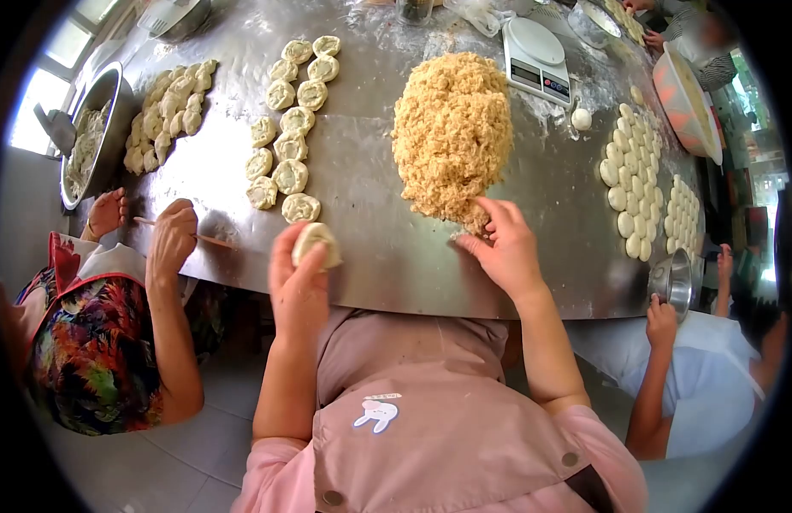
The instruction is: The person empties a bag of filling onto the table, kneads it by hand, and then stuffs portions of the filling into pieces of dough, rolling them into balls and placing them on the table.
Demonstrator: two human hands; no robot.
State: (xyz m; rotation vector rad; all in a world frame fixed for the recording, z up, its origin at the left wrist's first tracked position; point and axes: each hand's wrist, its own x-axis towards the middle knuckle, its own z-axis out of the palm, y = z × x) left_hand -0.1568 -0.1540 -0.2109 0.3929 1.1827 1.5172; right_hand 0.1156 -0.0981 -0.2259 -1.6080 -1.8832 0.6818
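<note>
1. Windows brighten the far left of the room, and a broad metal table [379, 282], dusted with flour in its farther part, spreads out before us.
2. Our left hand [298, 278] is closed around a piece of dough [322, 244], thumb and fingers gripping its sides above the table's near edge.
3. Our right hand [505, 244] reaches to the near tip of a crumbly tan mound [453, 128]; thumb and forefinger stand apart with some of the crumbs between them, and we cannot tell whether they grip any.
4. Our two hands are well apart, with bare metal between them.
5. Beyond our left hand, we see dough rounds [291, 175] in two staggered lines running away from us.
6. Farther left we have a heap of dough lumps [169, 111] just beside a large steel bowl [114, 107], and a co-worker's hand [174, 232] near a thin stick [215, 243].
7. Past the mound, to its right, we find a white scale [535, 47] and a single white ball [582, 119] near it.
8. On our right, smooth white pieces [626, 225] lie in close-set groups, while another co-worker's hand [661, 323] touches a small metal bowl [680, 278] at the table's edge.
</note>
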